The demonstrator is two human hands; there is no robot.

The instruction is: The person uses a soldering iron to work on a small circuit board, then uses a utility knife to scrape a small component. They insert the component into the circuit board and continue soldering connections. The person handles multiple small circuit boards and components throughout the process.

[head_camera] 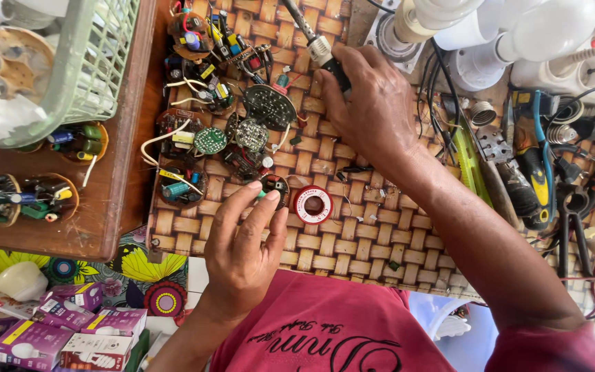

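Observation:
My right hand (373,103) grips the black handle of a soldering iron (315,43), whose metal shaft points up and away over the woven mat (352,227). My left hand (242,241) pinches a small round circuit board (273,187) between thumb and fingertips, near the mat's front. A small spool of solder wire (313,205) with a red and white label lies just right of that board. Several other round circuit boards with capacitors and coils are heaped on the mat's left part (215,89).
A green plastic basket (98,62) stands on a brown wooden board (115,172) at left, with more boards beside it. White lamp bulbs (518,27), pliers and screwdrivers (538,172) lie at right. Purple bulb boxes (70,324) sit at lower left.

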